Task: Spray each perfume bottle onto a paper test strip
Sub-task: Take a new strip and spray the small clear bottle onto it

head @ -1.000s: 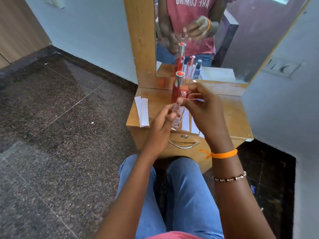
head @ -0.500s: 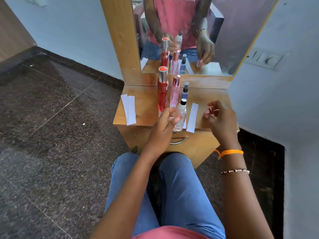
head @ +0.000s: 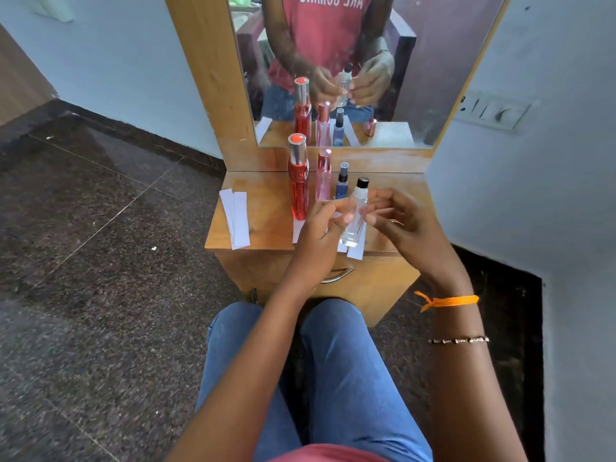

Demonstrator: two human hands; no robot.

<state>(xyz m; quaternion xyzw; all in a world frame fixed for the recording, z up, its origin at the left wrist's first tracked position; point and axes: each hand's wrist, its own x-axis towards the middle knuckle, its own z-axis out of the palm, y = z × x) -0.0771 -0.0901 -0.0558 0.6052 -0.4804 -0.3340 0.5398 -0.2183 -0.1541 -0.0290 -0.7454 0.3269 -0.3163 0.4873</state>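
Note:
My left hand (head: 321, 228) grips a clear perfume bottle (head: 354, 218) with a bare black spray head, held slightly tilted just above the table's front edge. My right hand (head: 405, 221) is blurred, fingers loosely curled and apart, with its fingertips right beside the bottle and nothing visibly in it. A white paper test strip (head: 355, 253) lies under the bottle, and another strip (head: 297, 232) shows left of my left hand. Behind stand a tall red bottle (head: 298, 191), a pink bottle (head: 323, 181) and a small blue bottle (head: 342, 185).
Two spare strips (head: 238, 218) lie on the left of the small wooden dresser top (head: 266, 211). A mirror (head: 426, 78) rises behind it and reflects a pink cap standing on the right of the top. A drawer handle (head: 337, 274) sits below; a wall is close on the right.
My right hand, which held a pink cap out to the right, has come back empty to the clear bottle. My left hand has lifted the bottle slightly.

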